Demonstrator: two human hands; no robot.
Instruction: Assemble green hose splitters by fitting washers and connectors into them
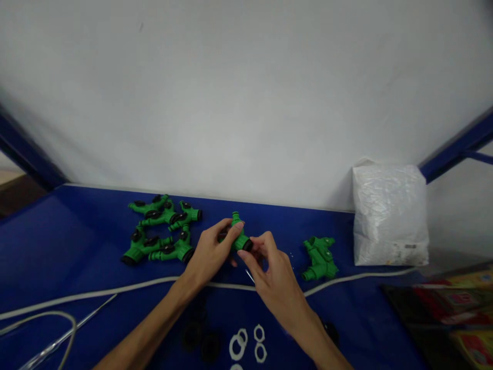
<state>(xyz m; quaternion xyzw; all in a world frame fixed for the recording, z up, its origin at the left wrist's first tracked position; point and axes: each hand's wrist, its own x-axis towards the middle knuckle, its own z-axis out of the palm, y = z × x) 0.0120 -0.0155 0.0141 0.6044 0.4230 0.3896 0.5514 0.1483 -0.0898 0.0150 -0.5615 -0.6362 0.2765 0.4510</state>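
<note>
The left hand [210, 252] is curled around a green fitting [239, 236], fingers and thumb closed on its body, holding it just above the blue table [57, 246] near the middle. The right hand [271, 270] meets it from the right, fingers half bent, with thumb and forefinger pinched at the fitting's black end; whether they grip a small part there is too blurred to tell. A pile of fittings [164, 228] lies to the left, another fitting [320, 258] and a white bag [390, 213] to the right, white rings [246, 341] nearer the person.
</note>
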